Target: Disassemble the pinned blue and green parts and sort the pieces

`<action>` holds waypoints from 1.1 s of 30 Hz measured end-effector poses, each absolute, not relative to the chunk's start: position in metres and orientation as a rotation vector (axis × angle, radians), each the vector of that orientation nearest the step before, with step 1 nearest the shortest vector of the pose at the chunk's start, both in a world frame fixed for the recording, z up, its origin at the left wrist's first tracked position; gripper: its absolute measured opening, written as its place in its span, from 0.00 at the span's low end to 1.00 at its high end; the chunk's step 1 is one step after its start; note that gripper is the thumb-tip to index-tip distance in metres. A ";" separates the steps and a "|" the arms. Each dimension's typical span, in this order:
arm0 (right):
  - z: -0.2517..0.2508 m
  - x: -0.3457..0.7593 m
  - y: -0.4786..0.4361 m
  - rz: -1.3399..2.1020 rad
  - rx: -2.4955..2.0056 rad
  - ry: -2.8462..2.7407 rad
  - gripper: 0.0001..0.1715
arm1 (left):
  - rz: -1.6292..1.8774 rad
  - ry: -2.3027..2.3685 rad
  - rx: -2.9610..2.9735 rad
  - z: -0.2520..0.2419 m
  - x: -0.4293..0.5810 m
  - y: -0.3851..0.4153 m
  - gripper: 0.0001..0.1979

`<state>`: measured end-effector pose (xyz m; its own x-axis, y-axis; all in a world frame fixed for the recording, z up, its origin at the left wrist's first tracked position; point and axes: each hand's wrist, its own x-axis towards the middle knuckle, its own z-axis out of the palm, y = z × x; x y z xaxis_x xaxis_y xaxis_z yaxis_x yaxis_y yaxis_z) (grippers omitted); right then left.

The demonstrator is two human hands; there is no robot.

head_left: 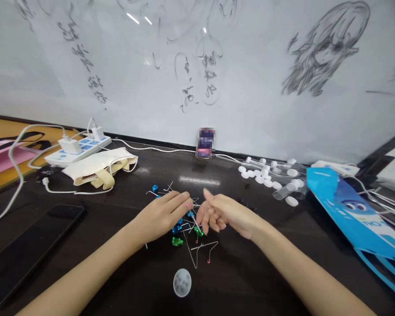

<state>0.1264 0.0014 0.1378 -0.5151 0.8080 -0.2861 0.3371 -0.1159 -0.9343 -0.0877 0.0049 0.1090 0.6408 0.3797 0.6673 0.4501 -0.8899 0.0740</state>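
Note:
My left hand [163,215] reaches palm down over a loose pile, its fingers pressed together and its thumb hidden. At its fingertips is a thin metal wire [195,218] with a pink end, slanting down toward the right. Just across from it, my right hand [219,213] has loosely curled fingers and a thumb standing apart; I see nothing gripped in it. Between and below the hands lie blue metallic pieces [177,228], a green piece [177,242] and bent wires [196,259] with small reddish tips. A small white cup [182,283] stands nearer to me.
White caps and clear tubes [285,188] lie at the right, beside a blue bag [355,210]. A black phone [36,250] lies at the left. Behind it are a cream pouch [95,164] and a power strip [79,149] with cables. A whiteboard [145,96] rises behind the table.

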 end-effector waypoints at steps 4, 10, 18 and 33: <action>0.135 0.124 0.001 1.364 -1.084 -1.938 0.23 | -1.251 -0.873 -2.824 0.110 -0.085 0.005 0.12; 0.134 0.121 -0.005 0.565 -0.969 -2.200 0.18 | -1.626 -1.741 -3.513 0.116 -0.082 0.014 0.16; 0.131 0.125 0.003 1.876 -1.012 -1.526 0.28 | -1.366 -0.873 -2.852 0.113 -0.093 0.010 0.10; 0.135 0.126 0.006 1.797 -1.042 -1.419 0.24 | -1.453 -1.094 -2.857 0.114 -0.090 0.010 0.10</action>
